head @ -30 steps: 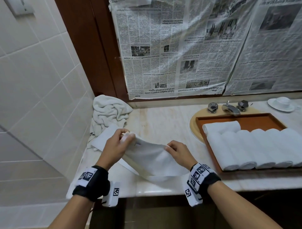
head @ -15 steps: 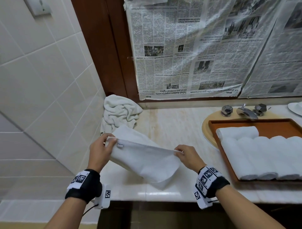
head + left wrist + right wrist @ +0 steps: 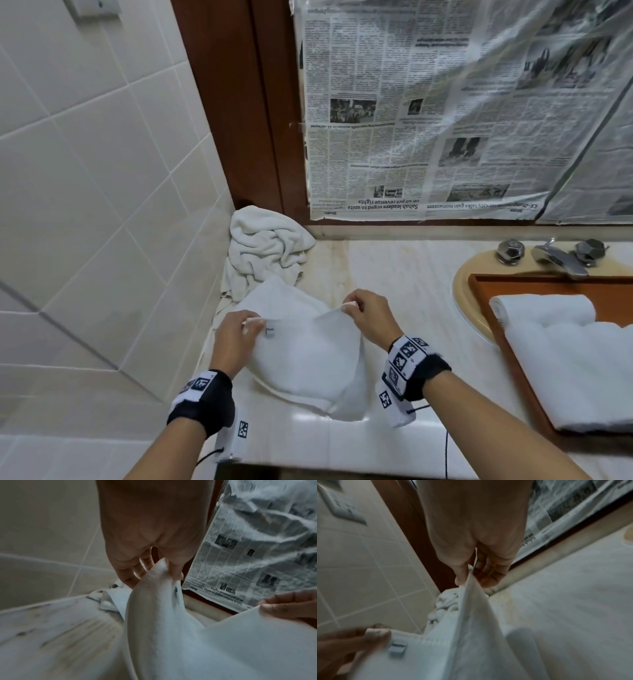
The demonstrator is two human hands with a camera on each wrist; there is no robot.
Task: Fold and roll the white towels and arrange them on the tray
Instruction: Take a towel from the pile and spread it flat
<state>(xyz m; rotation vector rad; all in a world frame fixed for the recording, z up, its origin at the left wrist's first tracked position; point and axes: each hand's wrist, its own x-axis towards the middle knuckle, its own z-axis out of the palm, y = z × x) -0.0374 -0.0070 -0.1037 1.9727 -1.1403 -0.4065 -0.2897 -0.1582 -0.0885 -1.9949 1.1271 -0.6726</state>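
Note:
A white towel (image 3: pixel 308 363) hangs folded over the front of the marble counter (image 3: pixel 404 274), held up by its top edge. My left hand (image 3: pixel 251 323) pinches its left corner (image 3: pixel 163 568), beside a small label. My right hand (image 3: pixel 351 305) pinches the right corner (image 3: pixel 470 573). Another flat white towel (image 3: pixel 274 291) lies under it. A crumpled white towel (image 3: pixel 267 246) sits in the back left corner. The brown tray (image 3: pixel 493 308) at the right holds several rolled white towels (image 3: pixel 565 359).
The tray rests over a cream sink (image 3: pixel 462 291) with a metal tap (image 3: pixel 558 260) behind it. A tiled wall (image 3: pixel 85 205) closes the left side. Newspaper under plastic (image 3: pixel 445 120) covers the back wall. The counter's front edge (image 3: pixel 325 455) is close below my wrists.
Both hands have come closer together with the towel's top edge, which now sags between them. The view has shifted left, cutting off part of the tray.

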